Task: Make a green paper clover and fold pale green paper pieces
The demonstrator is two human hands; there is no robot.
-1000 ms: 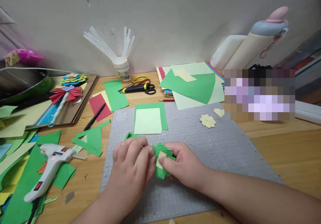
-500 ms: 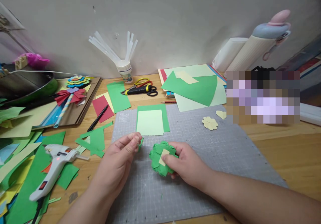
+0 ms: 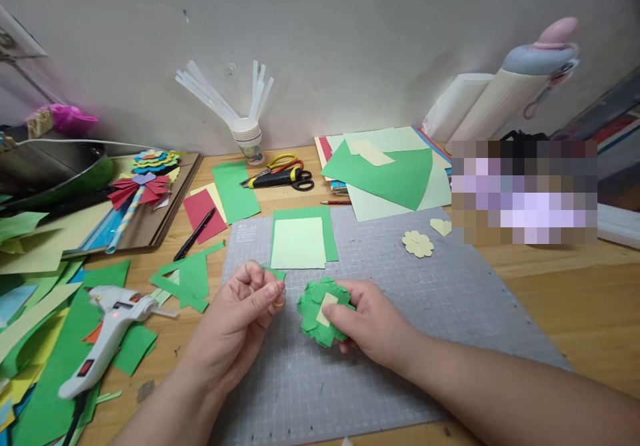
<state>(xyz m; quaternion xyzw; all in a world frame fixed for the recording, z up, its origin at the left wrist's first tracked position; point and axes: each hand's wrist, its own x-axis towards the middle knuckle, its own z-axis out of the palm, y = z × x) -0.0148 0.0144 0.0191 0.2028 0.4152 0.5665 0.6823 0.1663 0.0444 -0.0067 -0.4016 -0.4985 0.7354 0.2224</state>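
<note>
A grey wall (image 3: pixel 310 53) forms the background. Below it stands a wooden desk (image 3: pixel 535 276). A grey gridded cutting mat (image 3: pixel 310 399) lies flat on the desk, under both hands. A white glue gun (image 3: pixel 97 346) rests to the left of the mat, on green paper, nozzle pointing right.

Right hand (image 3: pixel 373 316): extended over the mat, grasping. Left hand (image 3: pixel 240 316): raised over the mat, thumb and index finger brought together in a pinch.

A light green square sheet (image 3: pixel 297 243) overlaps a darker green sheet (image 3: pixel 331 243) at the far edge of the mat, beyond the hands.

The green layered paper piece (image 3: pixel 313 316) is positioned between the hands. The right thumb presses on its upper face; the other right fingers pass behind its right side and underneath. It sits just beside the left fingers (image 3: pixel 254 274), apart from them.

A flower-shaped cut-out (image 3: pixel 418 245) lies on the mat, to the far right. A pale yellow rectangle (image 3: pixel 325 305) lies on the face of the layered piece, its right part under the right thumb. A small green scrap (image 3: pixel 275 273) projects from behind the left fingertips; its gripped edge is hidden.
</note>
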